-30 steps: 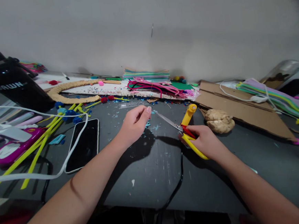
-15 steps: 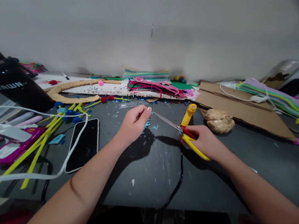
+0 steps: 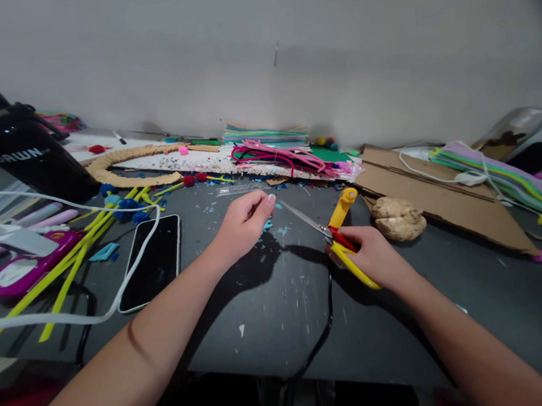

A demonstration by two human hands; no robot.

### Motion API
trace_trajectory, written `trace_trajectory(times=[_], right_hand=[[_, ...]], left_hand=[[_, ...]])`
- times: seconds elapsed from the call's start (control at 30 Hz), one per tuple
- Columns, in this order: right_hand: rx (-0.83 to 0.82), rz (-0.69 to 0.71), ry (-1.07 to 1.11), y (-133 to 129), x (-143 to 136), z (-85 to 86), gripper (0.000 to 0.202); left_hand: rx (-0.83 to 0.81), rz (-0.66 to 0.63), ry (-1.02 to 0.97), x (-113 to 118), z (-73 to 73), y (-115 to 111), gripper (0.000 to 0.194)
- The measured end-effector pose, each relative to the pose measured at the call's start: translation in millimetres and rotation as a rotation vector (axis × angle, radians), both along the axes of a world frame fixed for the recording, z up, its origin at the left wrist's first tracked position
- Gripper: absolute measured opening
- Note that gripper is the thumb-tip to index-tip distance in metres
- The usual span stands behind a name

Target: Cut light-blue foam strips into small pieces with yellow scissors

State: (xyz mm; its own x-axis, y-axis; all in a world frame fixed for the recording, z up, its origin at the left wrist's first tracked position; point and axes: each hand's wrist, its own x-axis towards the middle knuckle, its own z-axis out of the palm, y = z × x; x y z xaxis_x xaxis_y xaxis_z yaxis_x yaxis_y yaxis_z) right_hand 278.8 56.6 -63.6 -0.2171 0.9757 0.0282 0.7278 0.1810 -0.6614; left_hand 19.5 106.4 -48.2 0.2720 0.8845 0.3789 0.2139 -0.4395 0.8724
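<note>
My left hand [image 3: 248, 222] is closed in a pinch above the grey table [image 3: 262, 329]; what its fingertips hold is too small or hidden to make out. My right hand [image 3: 366, 255] grips scissors [image 3: 342, 213] with yellow and red handles. Their blades point up and left, and the tips come close to my left fingertips. Small light-blue scraps [image 3: 282, 231] lie on the table beneath and between the hands.
At the left are a phone [image 3: 151, 262], yellow-green strips [image 3: 75, 249], a white cable [image 3: 118, 290], a purple glue gun [image 3: 45, 264] and a black bottle [image 3: 27, 147]. Cardboard [image 3: 449, 201] and a tan lump [image 3: 398, 218] lie right. Pink pipe cleaners [image 3: 286, 158] lie behind.
Both hands have stayed almost in place. The scissor blades look slightly more closed, and a tiny blue bit near their tips no longer shows clearly.
</note>
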Motion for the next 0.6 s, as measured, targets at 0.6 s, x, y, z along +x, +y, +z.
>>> trace_trajectory(times=[0.6], right_hand=[[0.020, 0.027, -0.033, 0.2, 0.6, -0.9, 0.019]], left_hand=[[-0.017, -0.006, 0.002, 1.0, 0.9, 0.1, 0.037]])
